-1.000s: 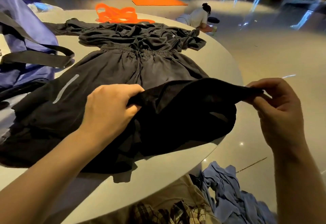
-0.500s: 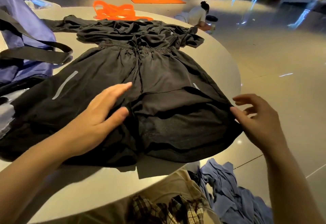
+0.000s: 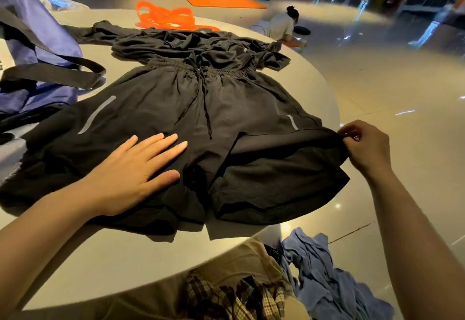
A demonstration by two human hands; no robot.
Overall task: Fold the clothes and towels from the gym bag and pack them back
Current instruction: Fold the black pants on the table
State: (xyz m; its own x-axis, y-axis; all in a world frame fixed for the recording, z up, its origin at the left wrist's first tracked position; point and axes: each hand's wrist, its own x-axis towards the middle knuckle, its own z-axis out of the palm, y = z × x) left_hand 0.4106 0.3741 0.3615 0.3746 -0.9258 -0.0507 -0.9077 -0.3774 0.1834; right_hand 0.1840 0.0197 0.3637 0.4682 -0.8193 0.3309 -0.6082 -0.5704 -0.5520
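A pair of black shorts (image 3: 161,108) with grey reflective stripes lies spread flat on the round white table (image 3: 309,80), waistband away from me. My left hand (image 3: 136,171) rests flat and open on the left leg near the crotch. My right hand (image 3: 364,146) pinches the hem of the right leg at the table's right edge. A crumpled black top (image 3: 191,45) lies beyond the waistband. The purple gym bag (image 3: 30,50) with a black strap sits at the far left.
An orange garment (image 3: 163,19) lies at the table's far side. Blue cloth (image 3: 324,277) is heaped on the floor at lower right, beside plaid fabric (image 3: 226,297) on my lap. Two people are on the floor beyond the table, one by an orange mat (image 3: 226,2).
The lifted right leg of the shorts has been laid down and pulled out flat. My left hand let go and now presses flat; my right hand moved right, pinching the hem.
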